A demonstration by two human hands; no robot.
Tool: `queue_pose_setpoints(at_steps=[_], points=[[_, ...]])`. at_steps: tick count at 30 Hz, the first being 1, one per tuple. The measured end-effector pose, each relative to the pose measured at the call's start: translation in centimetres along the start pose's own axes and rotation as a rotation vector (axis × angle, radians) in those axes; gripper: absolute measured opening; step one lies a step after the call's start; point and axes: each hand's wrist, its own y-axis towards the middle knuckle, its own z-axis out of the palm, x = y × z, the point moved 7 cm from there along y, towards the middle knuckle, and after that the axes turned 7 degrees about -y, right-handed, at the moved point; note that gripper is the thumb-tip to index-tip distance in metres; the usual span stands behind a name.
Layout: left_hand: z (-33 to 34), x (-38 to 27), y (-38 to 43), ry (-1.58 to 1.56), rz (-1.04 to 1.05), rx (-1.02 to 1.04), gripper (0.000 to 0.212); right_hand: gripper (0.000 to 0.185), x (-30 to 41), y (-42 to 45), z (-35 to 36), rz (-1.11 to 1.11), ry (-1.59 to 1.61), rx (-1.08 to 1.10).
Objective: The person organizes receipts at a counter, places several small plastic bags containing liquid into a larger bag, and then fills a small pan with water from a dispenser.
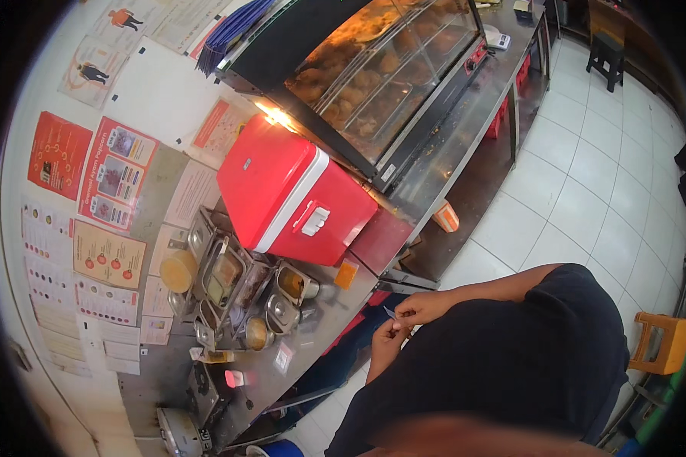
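Near the middle of the head view, my left hand (384, 343) and my right hand (426, 307) meet in front of my dark shirt. Their fingertips pinch a small, thin, pale piece (390, 312), perhaps plastic or paper; its exact kind cannot be told. Both hands are beside the edge of a steel counter (314, 357), not on it. Across the counter stand metal food pans with lids (282, 311) and a pan of orange-brown contents (291, 284). An orange packet or card (346, 274) lies close to a red cooler box (297, 200).
A heated glass display case (377, 74) with fried food stands beyond the cooler. A small electric stove (204, 394) and a rice cooker (180, 431) are at lower left. On the tiled floor are an orange stool (663, 343) and a black stool (607, 57). Posters (119, 171) cover the wall.
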Motion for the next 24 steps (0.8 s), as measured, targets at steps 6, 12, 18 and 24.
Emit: queue_pose_setpoints(at_steps=[6, 12, 18, 24], points=[[-0.8, -0.9, 0.0, 0.045, -0.045, -0.07, 0.009, 0.032, -1.2, 1.2, 0.8, -0.056, 0.155, -0.024], [-2.3, 0.7, -0.9, -0.437, -0.12, -0.059, 0.014, 0.026, -0.9, 2.4, 1.6, 0.043, 0.39, 0.035], [-1.9, -2.5, -1.4, 0.286, -0.016, -0.144, 0.024, 0.025, 1.5, 1.9, -0.6, -0.223, -0.133, 0.029], [-1.7, -2.8, -0.7, 0.314, 0.06, -0.251, 0.03, 0.022, 2.5, 1.2, -1.4, -0.21, -0.287, -0.078]])
